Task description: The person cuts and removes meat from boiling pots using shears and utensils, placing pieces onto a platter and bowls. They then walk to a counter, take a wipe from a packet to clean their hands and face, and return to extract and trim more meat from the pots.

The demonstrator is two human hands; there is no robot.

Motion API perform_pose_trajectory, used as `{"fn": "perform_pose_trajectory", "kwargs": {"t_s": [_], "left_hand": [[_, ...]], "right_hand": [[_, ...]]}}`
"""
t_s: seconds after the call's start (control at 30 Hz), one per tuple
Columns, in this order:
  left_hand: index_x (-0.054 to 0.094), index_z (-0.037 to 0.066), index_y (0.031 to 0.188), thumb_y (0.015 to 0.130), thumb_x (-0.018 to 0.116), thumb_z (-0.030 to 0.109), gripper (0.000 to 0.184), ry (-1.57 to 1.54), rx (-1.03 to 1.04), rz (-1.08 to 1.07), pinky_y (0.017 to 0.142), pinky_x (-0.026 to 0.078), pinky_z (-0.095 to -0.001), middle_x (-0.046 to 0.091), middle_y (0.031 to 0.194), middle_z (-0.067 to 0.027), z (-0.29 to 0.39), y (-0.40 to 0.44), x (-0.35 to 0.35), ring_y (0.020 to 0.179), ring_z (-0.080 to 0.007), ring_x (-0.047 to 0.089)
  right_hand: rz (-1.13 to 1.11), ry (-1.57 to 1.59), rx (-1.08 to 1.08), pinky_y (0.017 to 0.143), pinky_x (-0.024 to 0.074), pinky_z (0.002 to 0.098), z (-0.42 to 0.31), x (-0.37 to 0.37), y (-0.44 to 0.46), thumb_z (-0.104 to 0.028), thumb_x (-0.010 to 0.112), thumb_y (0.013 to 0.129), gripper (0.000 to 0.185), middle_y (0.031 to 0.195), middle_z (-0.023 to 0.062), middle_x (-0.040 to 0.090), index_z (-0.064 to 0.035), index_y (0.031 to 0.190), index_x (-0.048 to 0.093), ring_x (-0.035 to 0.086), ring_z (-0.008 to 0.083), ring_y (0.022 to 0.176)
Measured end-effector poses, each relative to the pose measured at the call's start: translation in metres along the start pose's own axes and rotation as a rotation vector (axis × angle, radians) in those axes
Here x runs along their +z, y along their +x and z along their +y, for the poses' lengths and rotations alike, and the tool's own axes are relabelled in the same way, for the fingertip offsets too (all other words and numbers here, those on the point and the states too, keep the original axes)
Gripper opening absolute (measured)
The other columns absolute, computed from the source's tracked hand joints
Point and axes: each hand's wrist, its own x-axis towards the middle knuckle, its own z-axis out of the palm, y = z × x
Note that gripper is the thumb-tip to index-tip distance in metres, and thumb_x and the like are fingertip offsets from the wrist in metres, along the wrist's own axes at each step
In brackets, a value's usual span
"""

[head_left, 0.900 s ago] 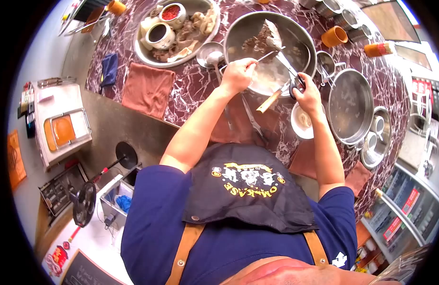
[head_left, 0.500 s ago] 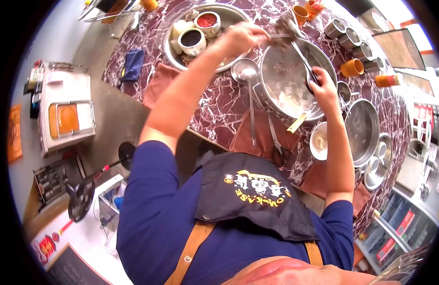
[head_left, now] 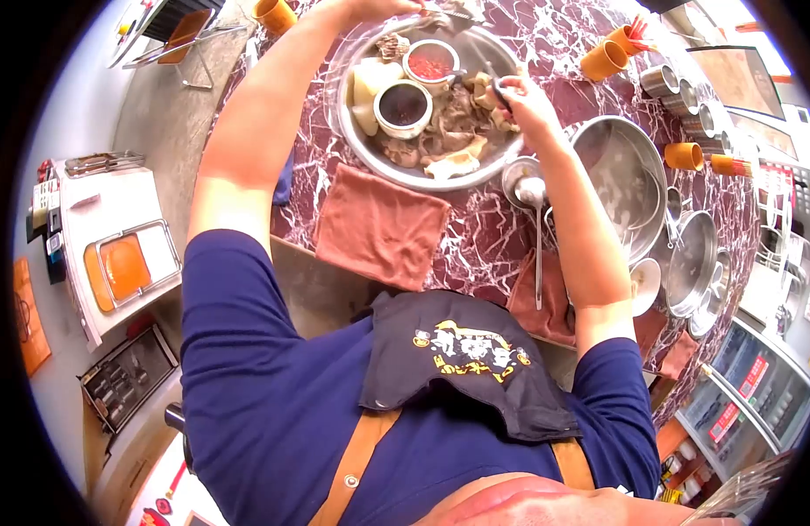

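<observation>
- left hand (head_left: 374,8), grip closed on thin metal tool (head_left: 449,13), basin's (head_left: 431,185) far side
- right hand (head_left: 528,110), grip curled round scissors (head_left: 501,94), basin's right side
- meat (head_left: 453,127) inside basin

White veins streak the maroon tabletop (head_left: 475,247), a cloth (head_left: 378,226) is reddish-brown, the apron (head_left: 405,351) black with yellow-and-white print.

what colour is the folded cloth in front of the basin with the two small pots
Plain reddish-brown cloth; best seen in the head view.

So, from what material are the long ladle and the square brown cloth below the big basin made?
The long ladle looks like polished metal, probably stainless steel: silvery, with glints. The square brown cloth seems matt fabric, perhaps cotton, with soft creases.
</observation>
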Motion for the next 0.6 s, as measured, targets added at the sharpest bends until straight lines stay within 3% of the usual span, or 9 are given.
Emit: {"fn": "perform_pose_trajectory", "kwargs": {"t_s": [0.07, 0.13, 0.27, 0.33, 0.4, 0.47, 0.57, 0.6], "left_hand": [[0.07, 0.002, 0.103, 0.086, 0.062, 0.015, 0.023, 0.05, 0.088, 0.003, 0.073, 0.052, -0.0284, 0.071, 0.089, -0.0072, -0.018, 0.01, -0.015, 0.081, -0.0142, 0.064], [0.071, 0.004, 0.103, 0.084, 0.063, 0.013, 0.023, 0.039, -0.299, -0.131, 0.07, 0.052, -0.0311, 0.071, 0.091, -0.0082, -0.012, 0.008, -0.032, 0.079, -0.0157, 0.063], [0.073, 0.006, 0.099, 0.082, 0.064, 0.014, 0.021, 0.192, -0.232, -0.122, 0.069, 0.051, -0.0335, 0.072, 0.092, -0.0088, -0.046, 0.022, -0.051, 0.076, -0.017, 0.063], [0.073, 0.007, 0.099, 0.083, 0.064, 0.015, 0.02, 0.193, -0.249, -0.149, 0.069, 0.051, -0.0335, 0.072, 0.091, -0.009, -0.066, 0.033, -0.056, 0.076, -0.0171, 0.063], [0.074, 0.007, 0.098, 0.083, 0.064, 0.016, 0.02, 0.193, -0.255, -0.177, 0.069, 0.051, -0.0335, 0.072, 0.091, -0.0091, -0.085, 0.044, -0.059, 0.076, -0.0171, 0.063], [0.074, 0.007, 0.097, 0.083, 0.064, 0.016, 0.02, 0.186, -0.258, -0.193, 0.069, 0.051, -0.0335, 0.072, 0.091, -0.0093, -0.104, 0.053, -0.059, 0.076, -0.0171, 0.063], [0.074, 0.007, 0.097, 0.083, 0.064, 0.017, 0.02, 0.177, -0.269, -0.225, 0.069, 0.051, -0.0336, 0.072, 0.09, -0.0095, -0.131, 0.065, -0.057, 0.075, -0.0172, 0.063], [0.074, 0.007, 0.096, 0.083, 0.064, 0.017, 0.02, 0.171, -0.267, -0.228, 0.069, 0.051, -0.0336, 0.072, 0.09, -0.0096, -0.14, 0.064, -0.053, 0.075, -0.0172, 0.063]], "right_hand": [[0.001, -0.042, 0.142, 0.048, 0.0406, 0.0175, -0.01, 0.021, 0.012, -0.012, 0.059, 0.092, 0.017, 0.081, 0.0009, 0.063, -0.0066, 0.108, 0.06, 0.05, 0.0036, 0.055], [-0.008, -0.013, 0.182, 0.046, 0.0403, 0.018, -0.008, 0.038, 0.036, -0.014, 0.06, 0.092, 0.019, 0.075, 0.0008, 0.062, -0.0063, 0.109, 0.06, 0.051, 0.0044, 0.055], [-0.136, -0.009, 0.36, 0.041, 0.039, 0.0191, -0.053, 0.044, 0.054, -0.018, 0.061, 0.091, 0.02, 0.069, 0.0035, 0.058, -0.0027, 0.104, 0.06, 0.05, 0.0064, 0.05], [-0.171, -0.018, 0.413, 0.04, 0.0377, 0.0174, -0.05, 0.036, 0.082, -0.017, 0.056, 0.093, 0.019, 0.067, 0.0031, 0.057, -0.0028, 0.104, 0.06, 0.048, 0.006, 0.047], [-0.194, -0.257, 0.364, 0.04, 0.0373, 0.0167, -0.061, 0.032, 0.097, -0.019, 0.054, 0.093, 0.02, 0.068, 0.0023, 0.057, -0.0031, 0.105, 0.06, 0.047, 0.005, 0.047], [-0.165, -0.468, 0.304, 0.051, 0.0432, 0.0169, -0.066, 0.023, 0.102, -0.023, 0.057, 0.091, 0.022, 0.071, 0.0006, 0.06, -0.0065, 0.104, 0.063, 0.051, 0.003, 0.056], [-0.173, -0.868, 0.117, 0.064, 0.0479, 0.0275, -0.079, 0.006, 0.093, -0.029, 0.065, 0.083, 0.038, 0.082, 0.0068, 0.064, -0.0047, 0.111, 0.063, 0.058, 0.0115, 0.069], [-0.155, -0.915, 0.17, 0.065, 0.0471, 0.0285, -0.083, -0.001, 0.089, -0.029, 0.066, 0.082, 0.04, 0.084, 0.0086, 0.064, -0.0075, 0.115, 0.062, 0.058, 0.0135, 0.071]]}}
